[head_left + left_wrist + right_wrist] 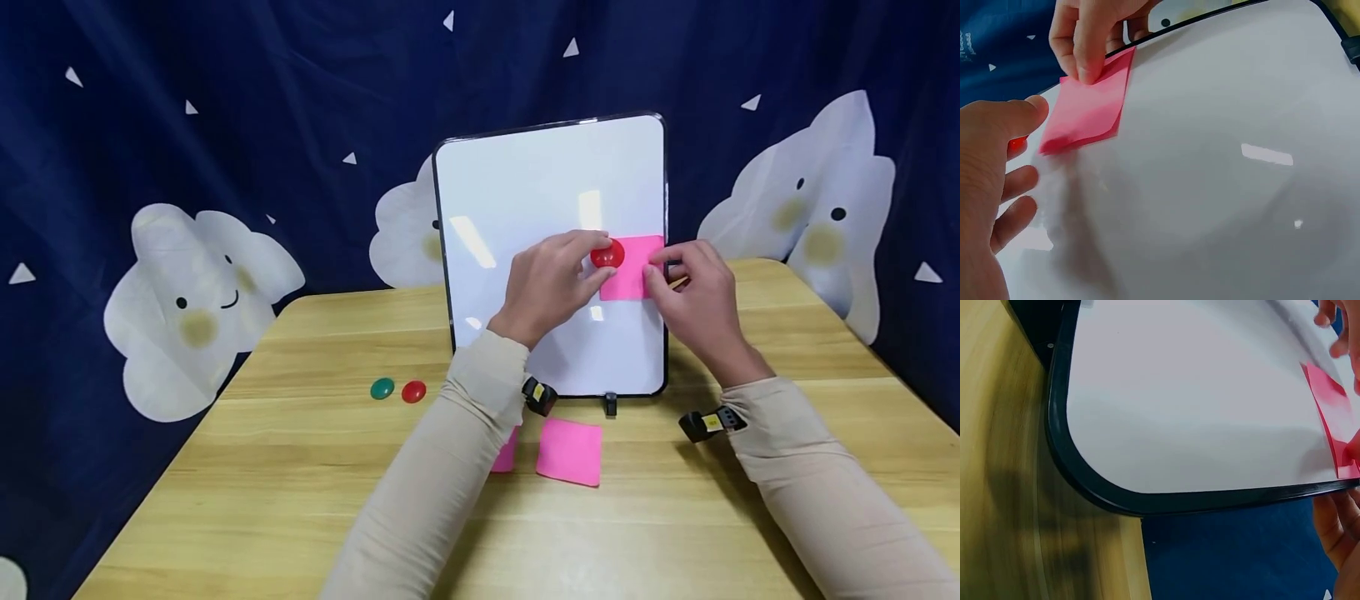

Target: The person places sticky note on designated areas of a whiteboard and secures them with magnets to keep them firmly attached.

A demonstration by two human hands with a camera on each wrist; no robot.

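Note:
A pink sticky note (633,287) lies against the right side of a standing whiteboard (510,196). My left hand (543,282) pinches a round red magnet (608,253) between thumb and index finger, over the note's left part. The other fingers of that hand are mostly hidden in the head view. At the board's right edge, my right hand (697,292) pinches the note's outer side. In the right wrist view, the thumb of the right hand (1344,531) presses the note (1330,403) while other fingers sit behind the black frame.
A green magnet (382,388) and another red magnet (414,392) lie on the wooden table (300,467), left of the board. Two more pink notes lie in front: one in full view (570,452), one partly under my left sleeve (450,467). A dark blue curtain (300,75) hangs behind.

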